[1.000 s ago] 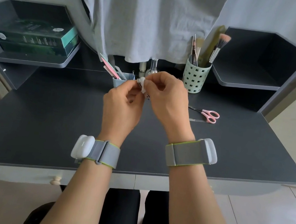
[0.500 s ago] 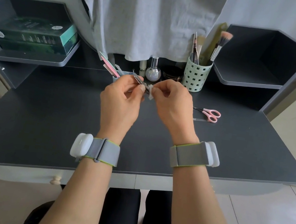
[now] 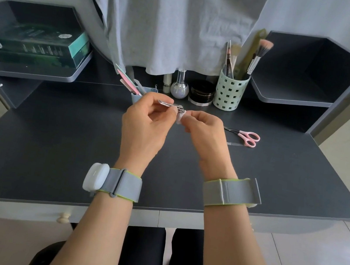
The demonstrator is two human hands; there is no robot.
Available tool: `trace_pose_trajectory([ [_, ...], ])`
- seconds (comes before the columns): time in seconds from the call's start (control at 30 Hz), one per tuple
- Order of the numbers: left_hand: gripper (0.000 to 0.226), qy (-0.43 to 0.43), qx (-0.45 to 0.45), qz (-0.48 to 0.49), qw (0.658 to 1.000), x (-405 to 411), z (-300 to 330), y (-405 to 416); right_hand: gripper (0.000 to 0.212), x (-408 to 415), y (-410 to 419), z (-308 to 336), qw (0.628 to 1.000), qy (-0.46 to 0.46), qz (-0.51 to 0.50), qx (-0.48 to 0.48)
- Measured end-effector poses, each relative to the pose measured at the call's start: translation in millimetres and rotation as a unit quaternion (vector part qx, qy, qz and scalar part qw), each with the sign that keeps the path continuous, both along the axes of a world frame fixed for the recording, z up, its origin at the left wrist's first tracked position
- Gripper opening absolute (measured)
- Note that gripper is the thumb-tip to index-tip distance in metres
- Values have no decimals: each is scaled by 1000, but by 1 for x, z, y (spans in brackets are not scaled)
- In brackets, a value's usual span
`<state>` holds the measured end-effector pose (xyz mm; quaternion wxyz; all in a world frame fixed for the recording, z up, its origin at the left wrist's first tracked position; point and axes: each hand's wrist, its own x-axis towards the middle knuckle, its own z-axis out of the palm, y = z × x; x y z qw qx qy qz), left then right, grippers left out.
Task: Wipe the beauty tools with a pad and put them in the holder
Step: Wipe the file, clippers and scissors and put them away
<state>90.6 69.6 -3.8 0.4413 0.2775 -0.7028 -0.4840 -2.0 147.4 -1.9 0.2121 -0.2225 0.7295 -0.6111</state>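
My left hand (image 3: 145, 125) pinches a small silver metal tool (image 3: 170, 105), which looks like nail clippers, held level above the dark desk. My right hand (image 3: 206, 130) pinches a small white pad (image 3: 180, 116) against the tool's right end. Behind my left hand stands a small blue holder (image 3: 137, 97) with pink and mint nail files (image 3: 127, 81) leaning out of it. Pink-handled scissors (image 3: 246, 137) lie on the desk to the right of my hands.
A mint perforated cup (image 3: 229, 93) with brushes stands at the back, beside a black jar (image 3: 200, 94), a round silver bottle (image 3: 179, 87) and a small tube. A grey cloth (image 3: 176, 18) hangs above. Green boxes (image 3: 38, 46) fill the left shelf; the right shelf (image 3: 289, 97) is dark.
The tool has turned from upright to level in my left hand. The pad has slid toward the tool's right end, and both hands have moved slightly apart.
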Motion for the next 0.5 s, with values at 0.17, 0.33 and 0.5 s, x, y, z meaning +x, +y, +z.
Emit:
trace_pose_trajectory([
  [0.17,7,-29,-28,-1,999,-1,-5,0,14,-3,1,3,999,-24,-30,-38],
  [0.33,10,-57,-47,-17,997,0,-7,-1,11,-8,-5,0,996,35,-42,-69],
  [0.5,9,-62,-35,-23,997,0,-6,-2,11,-6,-6,3,990,116,-43,-63],
])
